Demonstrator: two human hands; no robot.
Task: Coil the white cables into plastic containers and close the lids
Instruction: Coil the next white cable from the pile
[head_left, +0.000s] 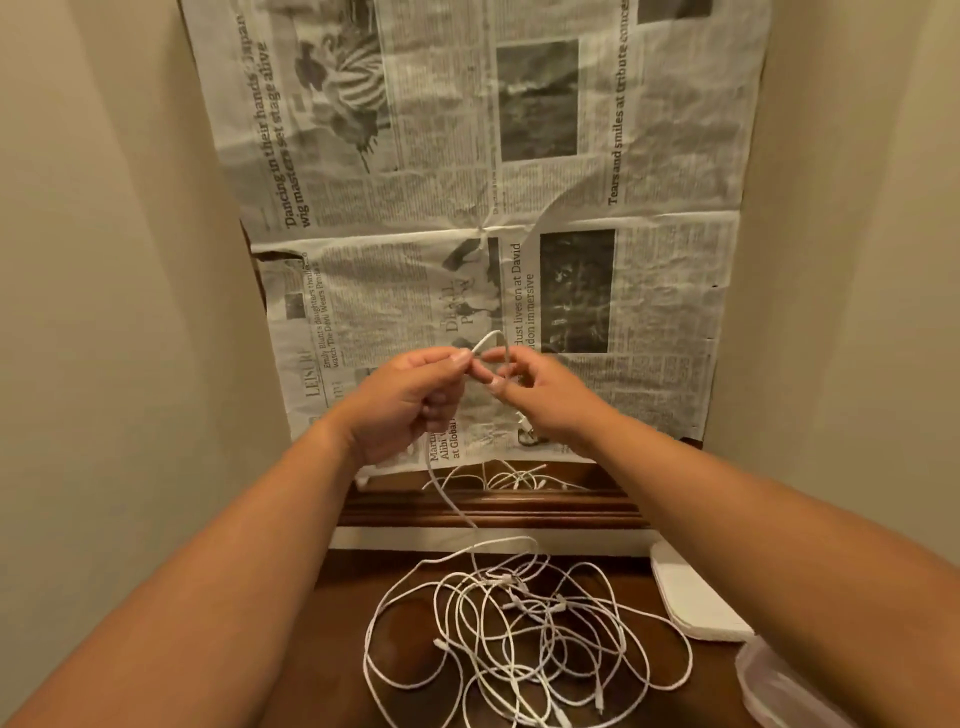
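A tangle of white cables (519, 629) lies spread on the dark wooden table (343, 613) near me. One white cable (447, 493) rises from the pile up to my hands, held in front of a newspaper-covered surface. My left hand (410, 400) pinches this cable near its end between thumb and fingers. My right hand (545, 395) pinches the same cable just to the right, with a small loop (491, 340) standing between the two hands. A cable plug hangs below my right hand. A clear plastic container (779, 691) shows at the lower right, partly hidden by my right arm.
Newspaper sheets (467, 156) cover the upright surface behind the table. White lids (691, 597) are stacked at the right edge of the table. Plain walls close in on the left and right. A wooden ledge (488, 506) with a reflection of cables runs along the table's back.
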